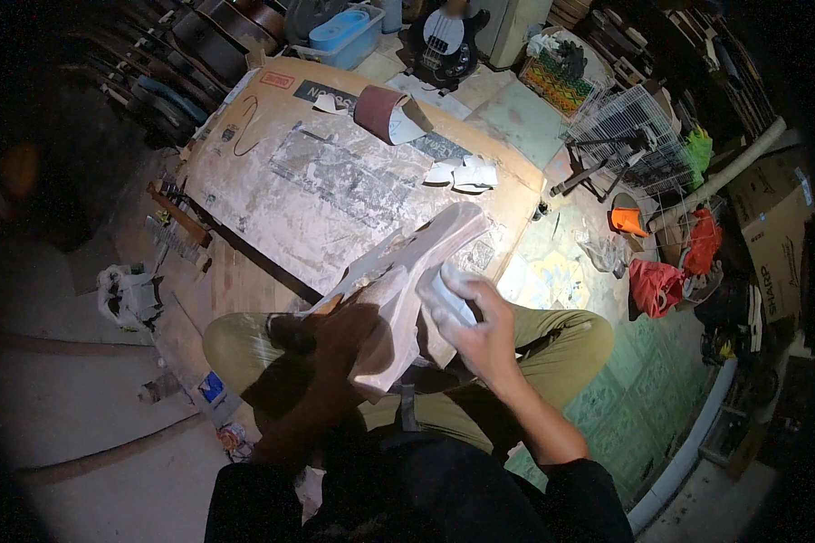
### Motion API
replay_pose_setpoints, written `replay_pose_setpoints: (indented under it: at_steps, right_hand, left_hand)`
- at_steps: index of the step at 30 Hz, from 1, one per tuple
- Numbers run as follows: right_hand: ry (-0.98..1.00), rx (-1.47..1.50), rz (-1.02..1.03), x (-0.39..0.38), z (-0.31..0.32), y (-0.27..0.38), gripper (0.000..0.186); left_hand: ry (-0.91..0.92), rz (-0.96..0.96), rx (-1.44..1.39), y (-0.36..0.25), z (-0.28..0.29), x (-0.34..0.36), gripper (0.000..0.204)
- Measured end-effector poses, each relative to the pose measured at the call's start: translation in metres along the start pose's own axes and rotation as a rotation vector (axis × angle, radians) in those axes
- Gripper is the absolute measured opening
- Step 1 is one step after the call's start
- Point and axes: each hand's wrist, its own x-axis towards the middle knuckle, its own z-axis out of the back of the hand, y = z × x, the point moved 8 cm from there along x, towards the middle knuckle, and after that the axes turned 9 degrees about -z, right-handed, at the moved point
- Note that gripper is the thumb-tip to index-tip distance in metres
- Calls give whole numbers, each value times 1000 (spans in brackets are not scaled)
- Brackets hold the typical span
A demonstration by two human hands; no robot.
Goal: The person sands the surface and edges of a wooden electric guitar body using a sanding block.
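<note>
Beyond the knees, a dusty cardboard sheet (pixel 335 181) covers the floor, bearing a sandpaper roll (pixel 385 113) and torn paper scraps (pixel 462 174). Over the lap, the unfinished wooden guitar body (pixel 407 281) tilts upward, pale and bare. Left hand (pixel 349 330) grips its lower edge; right hand (pixel 475 330) presses a folded sandpaper piece (pixel 448 294) against its side.

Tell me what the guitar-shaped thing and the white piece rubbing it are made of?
The guitar-shaped body looks like bare wood: pale pinkish-brown, matte, dusty, no paint or shine. The left hand steadies it. The white sheet under the right hand bends like paper, probably sandpaper, though its grit can't be seen.
</note>
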Motion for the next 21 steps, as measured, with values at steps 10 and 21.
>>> replay_pose_setpoints:
  at_steps: [10, 21]
  right_hand:
    - [59, 92, -70, -6, -3, -7, 40]
    - [-15, -182, 1, 8, -3, 13, 40]
  left_hand:
    - [-126, 258, -564, 10, 4, -8, 63]
    - [21, -150, 183, 5, 8, -4, 60]
